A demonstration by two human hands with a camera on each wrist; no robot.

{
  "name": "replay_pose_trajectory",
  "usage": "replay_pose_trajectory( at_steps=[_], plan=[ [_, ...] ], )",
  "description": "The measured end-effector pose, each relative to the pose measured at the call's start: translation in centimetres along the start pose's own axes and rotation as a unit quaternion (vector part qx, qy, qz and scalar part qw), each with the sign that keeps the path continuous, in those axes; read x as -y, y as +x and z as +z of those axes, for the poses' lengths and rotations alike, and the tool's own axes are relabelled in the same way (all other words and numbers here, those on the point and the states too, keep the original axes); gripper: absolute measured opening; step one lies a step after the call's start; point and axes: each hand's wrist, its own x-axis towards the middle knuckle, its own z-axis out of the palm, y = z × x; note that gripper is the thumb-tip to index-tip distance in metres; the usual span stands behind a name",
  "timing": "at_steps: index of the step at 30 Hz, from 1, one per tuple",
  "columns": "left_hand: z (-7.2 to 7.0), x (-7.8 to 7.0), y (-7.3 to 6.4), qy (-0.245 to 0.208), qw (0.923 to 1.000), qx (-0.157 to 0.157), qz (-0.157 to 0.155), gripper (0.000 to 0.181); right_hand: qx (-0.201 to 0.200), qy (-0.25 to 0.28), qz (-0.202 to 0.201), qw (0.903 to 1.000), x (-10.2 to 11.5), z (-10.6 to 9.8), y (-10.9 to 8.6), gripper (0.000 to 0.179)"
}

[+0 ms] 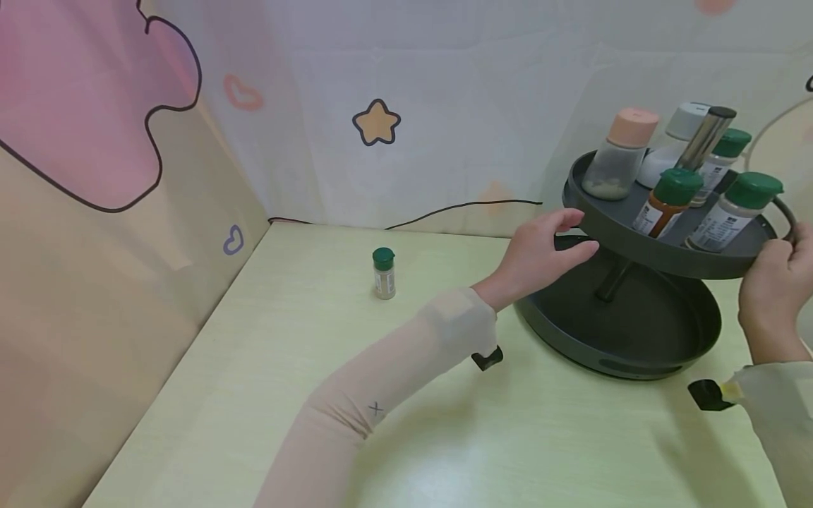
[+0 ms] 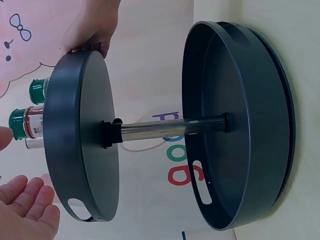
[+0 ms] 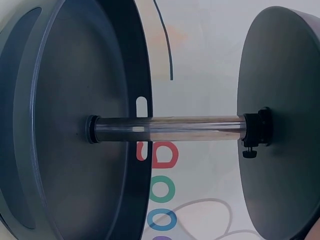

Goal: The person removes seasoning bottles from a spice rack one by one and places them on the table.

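Note:
A dark grey two-tier turntable rack stands at the right of the table, its upper tray (image 1: 667, 250) above the lower tray (image 1: 622, 367) on a metal post (image 3: 195, 128). My right hand (image 1: 778, 282) grips the upper tray's right rim, by the handle slot. At the opposite side, my left hand (image 1: 536, 247) is beside the rim, thumb and fingers parted, holding nothing. The upper tray carries a pink-capped jar (image 1: 612, 169), a white jar with a grey lid (image 1: 660, 155), an orange-brown spice bottle (image 1: 663, 204) and two other green-capped spice bottles (image 1: 730, 215).
One green-capped spice bottle (image 1: 384, 275) stands alone on the pale green table (image 1: 267, 381), left of the rack. A printed cloth backdrop (image 1: 444, 92) rises behind and along the left side. The lower tray holds no bottles.

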Motion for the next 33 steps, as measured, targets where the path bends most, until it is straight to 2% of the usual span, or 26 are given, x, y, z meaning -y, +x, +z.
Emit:
replay_pose_trajectory(
  at_steps=[6,16,33],
  plan=[
    [0.3,0.0,0.3,-0.003,1.0000,-0.007,-0.002,0.047,-0.001,-0.007,-0.005,1.0000,0.0,0.0,0.0,0.027],
    [0.6,-1.3,1.1,0.017,0.9997,-0.016,0.011,0.050,0.001,-0.004,0.001,1.0000,0.0,0.0,0.0,0.027],
    [1.2,-3.2,2.9,0.047,0.9988,-0.013,-0.003,0.057,0.004,-0.021,-0.002,0.9998,-0.2,0.0,0.1,0.025]
  ],
)
